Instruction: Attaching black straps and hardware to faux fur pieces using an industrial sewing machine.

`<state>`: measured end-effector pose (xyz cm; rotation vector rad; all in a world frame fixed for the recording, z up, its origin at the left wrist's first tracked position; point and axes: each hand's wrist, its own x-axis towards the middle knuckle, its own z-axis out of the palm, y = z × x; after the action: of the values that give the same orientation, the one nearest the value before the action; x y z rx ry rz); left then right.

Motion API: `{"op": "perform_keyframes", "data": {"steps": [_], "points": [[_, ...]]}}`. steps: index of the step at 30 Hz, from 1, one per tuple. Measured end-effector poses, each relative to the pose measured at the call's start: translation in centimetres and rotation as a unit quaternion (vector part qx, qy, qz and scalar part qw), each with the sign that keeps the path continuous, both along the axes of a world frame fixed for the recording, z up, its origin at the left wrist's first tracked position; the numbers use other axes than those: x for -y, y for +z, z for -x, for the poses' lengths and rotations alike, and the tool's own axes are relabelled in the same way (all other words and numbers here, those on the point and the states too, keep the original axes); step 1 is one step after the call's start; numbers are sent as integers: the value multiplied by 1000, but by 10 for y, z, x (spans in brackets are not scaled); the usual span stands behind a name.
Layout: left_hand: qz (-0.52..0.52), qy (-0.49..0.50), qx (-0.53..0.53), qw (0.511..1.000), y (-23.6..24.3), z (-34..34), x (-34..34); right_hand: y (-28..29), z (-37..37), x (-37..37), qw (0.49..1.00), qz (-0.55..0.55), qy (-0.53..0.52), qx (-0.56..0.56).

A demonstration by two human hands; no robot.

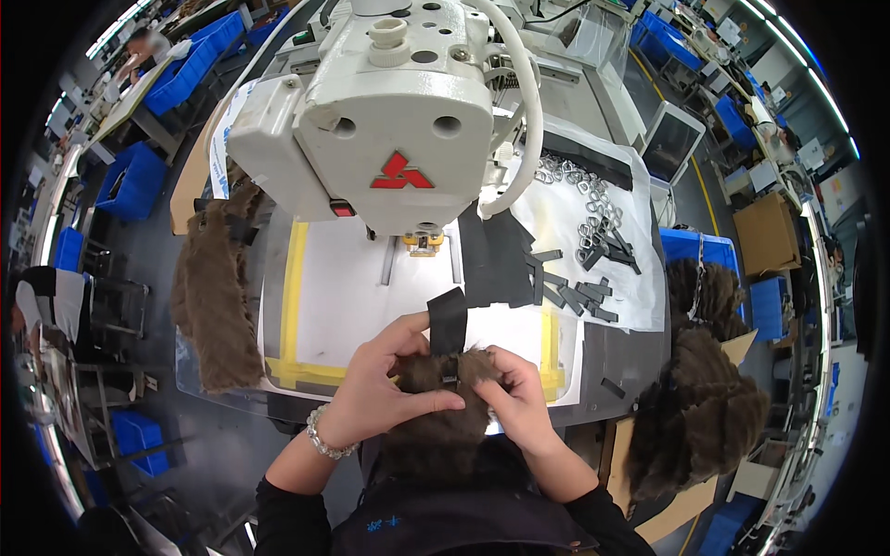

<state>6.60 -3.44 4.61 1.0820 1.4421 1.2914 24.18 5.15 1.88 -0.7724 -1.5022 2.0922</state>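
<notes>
My left hand (385,387) is closed on the left side of a brown fur piece (434,434), its thumb lying across the front. On the other side, my right hand (521,391) pinches the fur's upper right edge. A wide black strap (449,320) rises from the top of the fur, between my hands. Where the strap meets the fur there is a small dark fitting, too small to make out. Just beyond my hands stands a large white sewing machine (399,102). Its yellow presser foot (424,245) sits over the white work plate (343,278), which has yellow tape along its edges.
Black fabric strips (497,259) lie right of the presser foot. Beyond them, metal rings (598,218) and short black strap pieces (584,295) cover a white sheet. Brown fur pieces hang at the left (218,296) and are heaped at the right (695,408). Blue bins (139,181) stand farther off.
</notes>
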Motion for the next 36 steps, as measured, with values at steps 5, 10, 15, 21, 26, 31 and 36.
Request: {"op": "perform_keyframes", "data": {"steps": [5, 10, 15, 21, 26, 31, 36], "points": [[-9, 13, -69, 997, -1, -3, -3, -2, 1, 0, 999, 22, -18, -23], [-34, 22, -92, 995, 0, -5, -6, 2, 2, 0, 999, -9, -17, -39], [-49, 26, -82, 995, -9, 2, -10, 2, 0, 0, 1000, -6, -2, -18], [-42, 31, -73, 996, 2, 4, -14, 1, 4, 4, 998, 39, -28, -37], [-63, 15, -74, 995, -1, 5, -19, -10, -3, -2, 999, 46, -5, -15], [-60, 4, -73, 996, -2, 7, -22, -8, 5, -3, 1000, -2, -29, -4], [-75, 12, -87, 993, -12, 7, -26, -8, 9, -6, 998, -27, -60, 7]]}}
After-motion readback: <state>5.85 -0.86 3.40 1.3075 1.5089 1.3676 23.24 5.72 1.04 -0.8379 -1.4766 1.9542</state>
